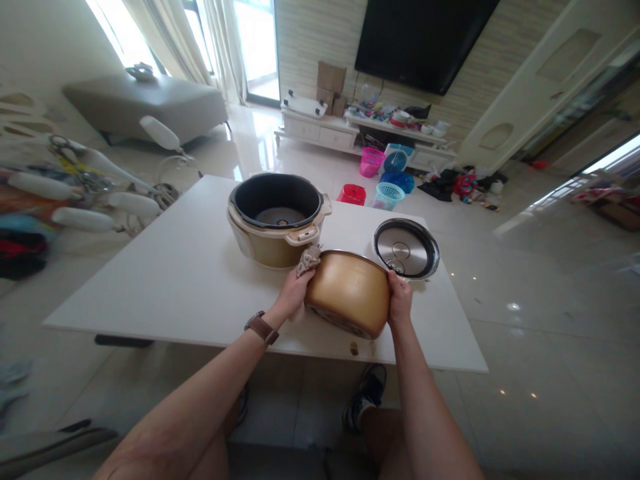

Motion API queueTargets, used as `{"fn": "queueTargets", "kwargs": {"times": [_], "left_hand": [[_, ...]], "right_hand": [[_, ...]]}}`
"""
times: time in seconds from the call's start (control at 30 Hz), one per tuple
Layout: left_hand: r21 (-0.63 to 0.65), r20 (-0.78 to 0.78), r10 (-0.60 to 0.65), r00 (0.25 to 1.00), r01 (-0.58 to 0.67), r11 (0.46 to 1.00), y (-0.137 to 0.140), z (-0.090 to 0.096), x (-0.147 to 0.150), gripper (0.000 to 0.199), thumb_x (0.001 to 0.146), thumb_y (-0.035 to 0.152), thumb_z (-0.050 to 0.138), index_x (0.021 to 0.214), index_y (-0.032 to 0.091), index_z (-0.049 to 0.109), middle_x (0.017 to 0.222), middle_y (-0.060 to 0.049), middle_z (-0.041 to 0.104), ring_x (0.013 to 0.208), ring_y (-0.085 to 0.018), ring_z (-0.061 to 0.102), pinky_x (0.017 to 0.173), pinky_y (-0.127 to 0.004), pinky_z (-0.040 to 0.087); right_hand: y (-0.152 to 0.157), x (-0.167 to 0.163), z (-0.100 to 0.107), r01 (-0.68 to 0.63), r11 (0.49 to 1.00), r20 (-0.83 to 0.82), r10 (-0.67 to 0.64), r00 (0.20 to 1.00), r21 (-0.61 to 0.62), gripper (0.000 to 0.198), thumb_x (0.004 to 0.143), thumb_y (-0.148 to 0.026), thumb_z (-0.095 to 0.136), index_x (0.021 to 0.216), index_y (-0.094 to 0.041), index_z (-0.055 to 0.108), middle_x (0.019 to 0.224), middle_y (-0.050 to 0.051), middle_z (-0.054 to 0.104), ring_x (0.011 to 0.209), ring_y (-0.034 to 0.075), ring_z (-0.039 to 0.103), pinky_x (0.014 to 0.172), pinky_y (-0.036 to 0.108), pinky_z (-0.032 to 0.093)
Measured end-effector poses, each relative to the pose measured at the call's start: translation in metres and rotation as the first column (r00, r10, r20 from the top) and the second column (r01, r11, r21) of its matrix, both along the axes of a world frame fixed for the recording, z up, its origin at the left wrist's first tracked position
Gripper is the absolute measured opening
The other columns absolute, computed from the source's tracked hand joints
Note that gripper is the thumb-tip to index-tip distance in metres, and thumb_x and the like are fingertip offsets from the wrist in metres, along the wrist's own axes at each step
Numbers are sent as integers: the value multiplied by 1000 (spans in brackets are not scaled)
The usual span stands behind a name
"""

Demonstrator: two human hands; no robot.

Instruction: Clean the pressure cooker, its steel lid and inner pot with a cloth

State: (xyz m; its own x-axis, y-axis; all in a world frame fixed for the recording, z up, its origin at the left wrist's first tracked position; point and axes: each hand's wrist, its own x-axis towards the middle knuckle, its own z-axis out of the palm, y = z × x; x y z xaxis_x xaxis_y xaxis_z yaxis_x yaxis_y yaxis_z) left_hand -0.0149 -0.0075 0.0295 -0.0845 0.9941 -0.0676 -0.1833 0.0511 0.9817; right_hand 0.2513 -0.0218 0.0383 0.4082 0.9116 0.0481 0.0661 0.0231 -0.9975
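Between my hands is a gold inner pot (347,290), tilted so that its outer side and part of its base face me; its inside is hidden. My left hand (295,290) grips the pot's left rim with a patterned cloth (309,261) bunched at the fingers. On the right side, my right hand (400,297) is closed on the rim. Just beyond my left hand stands the pressure cooker body (275,250), without a lid, its dark inside showing. The round lid (406,248) lies underside up, beyond my right hand.
Everything stands on a white table (165,267). Past its far edge are a red basket (352,194), a light blue basket (389,195) and a pink basket (372,162) on the floor. White lamp-like pieces with cables (133,203) are at the left.
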Motion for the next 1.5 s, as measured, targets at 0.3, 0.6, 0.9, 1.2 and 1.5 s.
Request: {"fn": "queueTargets", "kwargs": {"times": [0.3, 0.6, 0.9, 1.2, 1.5], "left_hand": [[-111, 21, -20, 1000, 22, 994, 3, -4, 17, 36, 80, 31, 65, 108, 15, 81, 130, -13, 77, 132, -35, 66, 120, -48, 43], [153, -53, -49, 997, 57, 987, -20, 16, 23, 46, 88, 34, 68, 130, 18, 76, 147, -9, 68, 144, -31, 56, 130, -43, 31], [-131, 96, 27, 995, -14, 991, 5, -11, 23, 35, 82, 37, 69, 109, 18, 80, 128, -10, 78, 133, -32, 65, 121, -45, 44], [-223, 129, 53, 990, -23, 975, 5, -6, 26, 35, 83, 38, 67, 107, 16, 80, 124, -11, 80, 129, -33, 68, 116, -47, 49], [155, -70, 4, 998, 7, 988, -23, 17, 28, 47, 90, 35, 68, 134, 20, 74, 147, -7, 68, 146, -30, 54, 130, -43, 31]], "right_hand": [[-14, -1, 46, -11, 996, 335, -18, 942, 85, 54, 87, -65, 65, 59, -22, 46, 59, -5, 37, 61, 12, 33, 57, 29, 26], [-18, 10, 33, 23, 1000, 279, -16, 960, -20, 70, 78, -82, 67, 53, -24, 37, 55, -5, 29, 57, 10, 26, 53, 30, 19], [-7, 21, 10, -4, 1000, 150, 8, 989, -24, 68, 78, -80, 69, 56, -23, 39, 57, -5, 33, 57, 10, 27, 52, 28, 22], [-11, 13, 38, -23, 998, 273, 7, 962, 53, 58, 87, -69, 64, 60, -23, 42, 60, -4, 35, 62, 12, 32, 57, 29, 26], [-13, 15, 30, -21, 1000, 245, 21, 969, -2, 68, 81, -79, 68, 55, -23, 39, 57, -4, 33, 59, 11, 29, 54, 29, 22]]}}
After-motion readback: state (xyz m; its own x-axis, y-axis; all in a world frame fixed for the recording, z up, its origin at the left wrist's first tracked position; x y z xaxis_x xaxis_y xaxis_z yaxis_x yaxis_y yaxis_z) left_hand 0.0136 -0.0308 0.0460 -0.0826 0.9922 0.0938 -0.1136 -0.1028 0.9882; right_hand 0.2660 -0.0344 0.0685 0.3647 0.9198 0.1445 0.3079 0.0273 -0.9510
